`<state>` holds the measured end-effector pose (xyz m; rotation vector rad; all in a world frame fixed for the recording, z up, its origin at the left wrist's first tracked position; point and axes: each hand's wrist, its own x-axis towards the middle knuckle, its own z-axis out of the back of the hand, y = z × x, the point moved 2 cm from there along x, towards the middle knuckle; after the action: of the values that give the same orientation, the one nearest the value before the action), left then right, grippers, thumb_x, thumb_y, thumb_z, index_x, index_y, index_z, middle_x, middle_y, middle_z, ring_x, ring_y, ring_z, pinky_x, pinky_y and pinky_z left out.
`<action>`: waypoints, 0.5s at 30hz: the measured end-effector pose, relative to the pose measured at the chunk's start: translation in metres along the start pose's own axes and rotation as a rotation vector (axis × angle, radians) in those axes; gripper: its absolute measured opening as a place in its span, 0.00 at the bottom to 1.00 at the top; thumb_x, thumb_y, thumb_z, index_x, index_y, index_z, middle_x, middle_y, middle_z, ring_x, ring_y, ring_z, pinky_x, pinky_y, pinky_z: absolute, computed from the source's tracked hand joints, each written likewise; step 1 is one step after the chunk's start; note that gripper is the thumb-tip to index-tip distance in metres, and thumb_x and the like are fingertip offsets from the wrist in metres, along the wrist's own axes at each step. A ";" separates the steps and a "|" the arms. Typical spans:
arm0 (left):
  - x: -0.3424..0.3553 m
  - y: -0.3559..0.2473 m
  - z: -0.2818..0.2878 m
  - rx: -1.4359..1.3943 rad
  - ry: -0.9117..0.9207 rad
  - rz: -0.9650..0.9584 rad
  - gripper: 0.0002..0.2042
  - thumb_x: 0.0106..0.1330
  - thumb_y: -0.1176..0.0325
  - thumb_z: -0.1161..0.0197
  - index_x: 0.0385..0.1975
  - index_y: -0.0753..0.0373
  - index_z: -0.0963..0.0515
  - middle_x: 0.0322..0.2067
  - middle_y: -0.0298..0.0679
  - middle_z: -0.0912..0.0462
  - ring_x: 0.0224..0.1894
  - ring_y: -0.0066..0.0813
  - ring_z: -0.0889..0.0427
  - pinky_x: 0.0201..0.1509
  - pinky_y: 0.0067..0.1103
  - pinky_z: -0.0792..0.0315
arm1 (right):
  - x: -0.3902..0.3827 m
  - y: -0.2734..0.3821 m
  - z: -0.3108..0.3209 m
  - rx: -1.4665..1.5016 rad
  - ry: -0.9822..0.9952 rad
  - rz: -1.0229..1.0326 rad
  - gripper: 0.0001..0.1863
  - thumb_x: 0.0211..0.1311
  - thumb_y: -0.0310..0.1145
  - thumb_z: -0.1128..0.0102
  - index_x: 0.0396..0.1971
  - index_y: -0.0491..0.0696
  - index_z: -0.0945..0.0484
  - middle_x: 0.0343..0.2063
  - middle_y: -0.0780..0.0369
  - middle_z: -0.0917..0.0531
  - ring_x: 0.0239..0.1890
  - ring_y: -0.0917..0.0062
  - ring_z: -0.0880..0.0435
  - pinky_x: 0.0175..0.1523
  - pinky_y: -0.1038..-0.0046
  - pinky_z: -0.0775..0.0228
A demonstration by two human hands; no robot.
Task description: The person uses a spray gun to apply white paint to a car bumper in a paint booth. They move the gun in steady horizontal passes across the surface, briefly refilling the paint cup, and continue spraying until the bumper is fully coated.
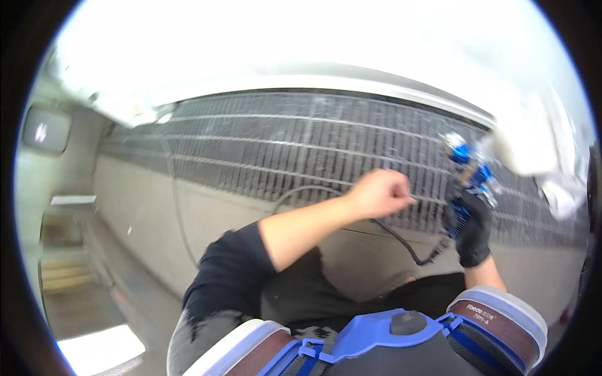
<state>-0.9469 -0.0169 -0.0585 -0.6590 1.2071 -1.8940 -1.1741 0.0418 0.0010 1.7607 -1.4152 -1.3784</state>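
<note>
Your gloved right hand [475,229] has its fingers clamped around the spray gun [480,176], held over the grate [251,141] at your right, while your bare left hand [382,193], fingers curled together, hangs near the hose [399,237].

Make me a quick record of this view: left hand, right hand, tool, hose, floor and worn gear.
Left hand: bare, fingers curled; too blurred to tell if anything is held
Right hand: black-gloved, closed around the tool's handle
Tool: blue spray gun
Hose: dark, runs from the gun's lower end, partly hidden by the left forearm
Floor: dark grating beside a plain grey strip
Worn gear: blue-framed respirator at the lower edge
</note>
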 end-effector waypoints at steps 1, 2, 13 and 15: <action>0.004 0.003 0.001 -0.001 0.012 0.047 0.07 0.66 0.64 0.27 0.31 0.61 0.14 0.25 0.36 0.15 0.27 0.25 0.19 0.33 0.26 0.23 | 0.000 -0.004 0.005 0.033 -0.073 -0.009 0.11 0.63 0.35 0.35 0.42 0.47 0.20 0.27 0.65 0.18 0.22 0.81 0.22 0.27 0.77 0.32; 0.012 0.006 0.002 -0.013 -0.042 0.136 0.10 0.67 0.62 0.28 0.29 0.61 0.15 0.24 0.37 0.15 0.27 0.27 0.17 0.36 0.28 0.22 | 0.001 -0.004 0.006 0.057 -0.032 -0.004 0.10 0.62 0.34 0.35 0.42 0.47 0.19 0.28 0.65 0.18 0.22 0.81 0.22 0.28 0.77 0.32; 0.124 0.037 0.050 -0.225 -0.643 0.241 0.19 0.77 0.56 0.38 0.27 0.63 0.15 0.19 0.32 0.19 0.20 0.15 0.28 0.26 0.15 0.33 | -0.008 0.006 0.010 0.023 0.065 0.071 0.14 0.71 0.38 0.46 0.35 0.42 0.18 0.18 0.62 0.23 0.19 0.79 0.28 0.29 0.78 0.37; 0.135 0.037 0.056 -0.302 -0.696 0.244 0.21 0.77 0.53 0.38 0.27 0.64 0.15 0.19 0.33 0.19 0.19 0.15 0.28 0.27 0.16 0.33 | -0.015 0.010 0.013 -0.020 0.028 0.080 0.15 0.71 0.38 0.47 0.36 0.42 0.18 0.16 0.62 0.24 0.19 0.79 0.28 0.29 0.78 0.37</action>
<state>-0.9677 -0.1663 -0.0671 -1.1552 1.0462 -1.1332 -1.1890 0.0545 0.0107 1.6852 -1.4361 -1.3172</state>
